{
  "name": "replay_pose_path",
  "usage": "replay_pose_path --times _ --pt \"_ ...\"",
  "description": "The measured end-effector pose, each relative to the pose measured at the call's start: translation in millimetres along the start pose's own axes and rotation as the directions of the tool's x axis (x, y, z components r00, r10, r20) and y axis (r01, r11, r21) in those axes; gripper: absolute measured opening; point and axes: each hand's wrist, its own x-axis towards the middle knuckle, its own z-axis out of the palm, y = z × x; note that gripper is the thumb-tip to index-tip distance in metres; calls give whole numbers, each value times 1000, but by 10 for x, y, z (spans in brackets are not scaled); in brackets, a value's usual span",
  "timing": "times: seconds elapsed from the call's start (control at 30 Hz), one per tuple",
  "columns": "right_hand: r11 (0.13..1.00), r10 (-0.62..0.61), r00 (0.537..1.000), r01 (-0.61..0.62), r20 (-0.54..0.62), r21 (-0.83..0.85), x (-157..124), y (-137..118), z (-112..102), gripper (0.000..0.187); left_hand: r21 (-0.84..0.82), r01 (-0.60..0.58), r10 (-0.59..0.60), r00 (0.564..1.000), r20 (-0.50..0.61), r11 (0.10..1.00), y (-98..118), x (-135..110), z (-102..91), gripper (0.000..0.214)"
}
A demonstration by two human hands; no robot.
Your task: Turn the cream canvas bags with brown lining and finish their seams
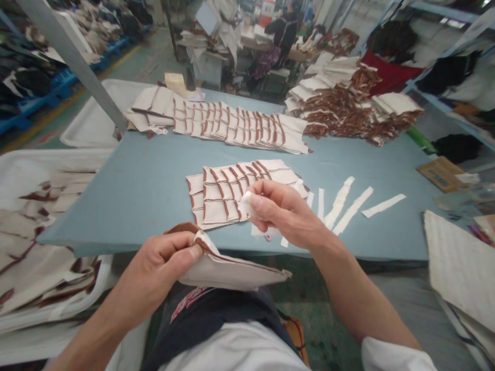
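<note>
My left hand point(170, 260) pinches one end of a cream fabric panel with brown edges point(228, 271). The panel hangs between my body and the table's front edge. Over the table, my right hand point(282, 208) is closed with thumb and finger on a small white strip point(245, 203); most of that strip is hidden in the fingers. Just behind the right hand lies an overlapping row of cream panels with brown edges point(218, 190). Several white strips point(351, 211) are spread on the table to the right of this hand.
A longer row of overlapped panels point(235, 123) lies across the blue table point(127, 206). Tall piles of cream and brown pieces point(336, 103) stand at the back right. A white bin point(102, 288) with panels is at left. A metal post point(85, 67) rises at the table's left corner. A person point(284, 36) sits beyond.
</note>
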Motion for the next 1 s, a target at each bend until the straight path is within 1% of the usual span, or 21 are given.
replay_pose_path --times 0.03,0.1,0.13,0.2,0.27,0.33,0.4,0.5,0.6,0.7,0.77,0.87,1.0 --pt "999 43 998 -45 39 32 -36 7 33 36 -24 8 -8 1000 -3 1000 0 -4 3 43" --pt "993 114 990 -116 86 20 -109 7 129 38 -52 -3 4 1000 3 999 10 -9 20 42" --pt "991 133 988 -134 78 10 -144 0 185 37 -43 -20 19 1000 -2 999 19 -10 33 41" --pt "988 156 987 -156 25 14 -206 -27 298 33 11 -66 67 997 -37 998 36 -13 66 40" --pt "984 172 985 -171 -14 41 -258 -64 403 29 60 -113 118 990 -74 992 45 -18 98 44" --pt "985 173 984 -173 -34 25 -295 -96 492 25 82 -154 161 984 -83 985 52 -23 117 46" --pt "987 144 988 -147 -55 -60 -313 -114 559 20 95 -177 184 981 -64 980 63 -28 117 46" --pt "970 53 994 -74 -96 -230 -309 -101 609 17 99 -180 184 982 -30 979 82 -29 93 48" --pt "930 -29 994 -13 -108 -368 -296 -60 615 18 64 -171 170 985 9 983 76 -11 62 52" --pt "879 -91 992 42 -81 -476 -293 -15 619 19 29 -132 131 990 52 991 41 11 47 51" --pt "849 -126 989 71 -71 -524 -291 16 635 21 -16 -93 94 994 57 996 14 12 48 49" --pt "830 -160 984 90 -81 -550 -281 66 679 23 -93 -39 45 997 55 995 -13 -6 56 49" --pt "793 -175 980 81 -98 -604 -262 131 750 23 -86 -34 36 999 26 996 -26 -25 55 49"
